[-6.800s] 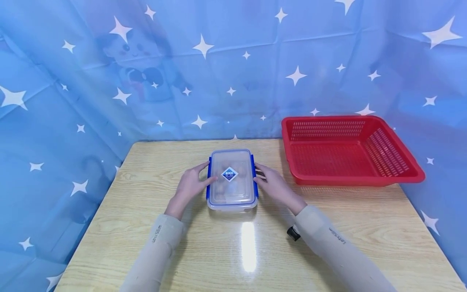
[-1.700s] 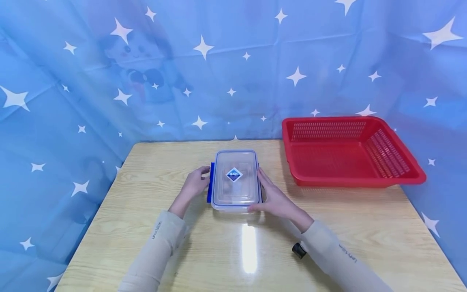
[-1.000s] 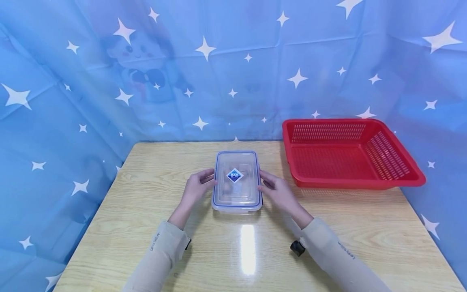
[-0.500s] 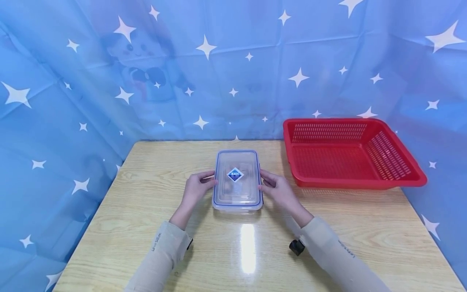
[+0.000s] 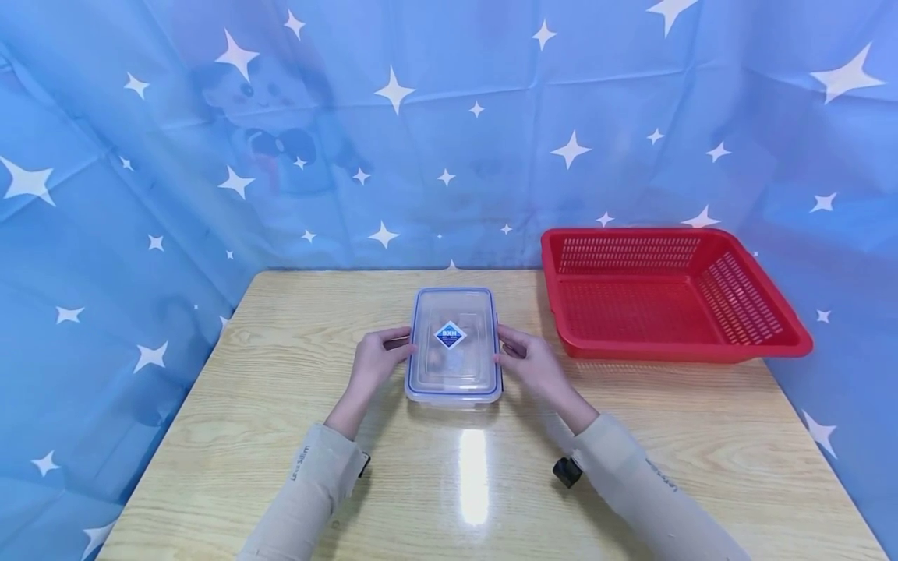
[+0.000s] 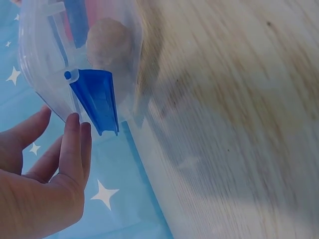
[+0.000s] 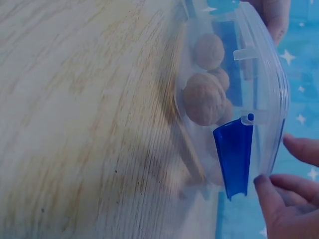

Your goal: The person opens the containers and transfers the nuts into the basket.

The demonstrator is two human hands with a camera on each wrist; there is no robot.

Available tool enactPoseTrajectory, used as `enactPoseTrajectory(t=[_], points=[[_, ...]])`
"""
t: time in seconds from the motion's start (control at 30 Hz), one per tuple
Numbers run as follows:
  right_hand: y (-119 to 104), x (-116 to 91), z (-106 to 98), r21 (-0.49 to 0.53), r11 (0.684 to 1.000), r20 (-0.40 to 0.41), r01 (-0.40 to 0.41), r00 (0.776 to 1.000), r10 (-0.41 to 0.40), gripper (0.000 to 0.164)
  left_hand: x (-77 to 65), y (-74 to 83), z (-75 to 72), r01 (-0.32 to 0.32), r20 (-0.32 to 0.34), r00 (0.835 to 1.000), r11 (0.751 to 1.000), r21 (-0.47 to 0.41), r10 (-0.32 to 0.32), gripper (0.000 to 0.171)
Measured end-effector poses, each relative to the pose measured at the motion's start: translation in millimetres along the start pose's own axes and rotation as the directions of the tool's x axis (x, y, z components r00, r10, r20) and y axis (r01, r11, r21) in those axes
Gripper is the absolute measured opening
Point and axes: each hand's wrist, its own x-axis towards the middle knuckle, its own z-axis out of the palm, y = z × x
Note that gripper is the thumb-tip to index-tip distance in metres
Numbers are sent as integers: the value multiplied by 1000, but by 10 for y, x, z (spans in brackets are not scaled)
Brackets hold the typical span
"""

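A clear plastic food container point(image 7: 197, 132) stands on the table with its blue-edged lid point(image 5: 456, 370) lying on top. Through its wall I see several round brown walnuts point(image 7: 203, 99). Blue side latches point(image 6: 97, 97) hang loose from the lid's rim. My left hand point(image 5: 373, 360) pinches the lid's left edge, thumb above and fingers at the rim. Across from it, my right hand point(image 5: 536, 366) pinches the right edge in the same way. In the right wrist view, a blue latch point(image 7: 234, 157) also hangs away from the wall. Whether the lid is lifted at all, I cannot tell.
A red perforated plastic basket point(image 5: 631, 312) stands at the table's back right. The wooden table point(image 5: 295, 327) reaches to a blue star-patterned curtain point(image 5: 491, 140) behind and at the sides. A small black object point(image 5: 567, 471) shows at the right sleeve.
Earlier the latches lay against the lid's sides; then the left ones stuck outward, and now they hang down. The right hand left the front right corner for the right edge. Lately, hardly any movement.
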Motion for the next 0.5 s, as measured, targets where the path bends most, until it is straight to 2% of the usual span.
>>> enactPoseTrajectory(t=[0.17,0.5], points=[[-8,2,-1,-10,1000,-12,2,1000,-2,53,9,-3,6,5,-5,1000,1000,-8,-5,38],[-23,1,-22,-60,998,-41,26,999,-29,52,1,72,-11,22,-9,1000,999,31,-22,39]])
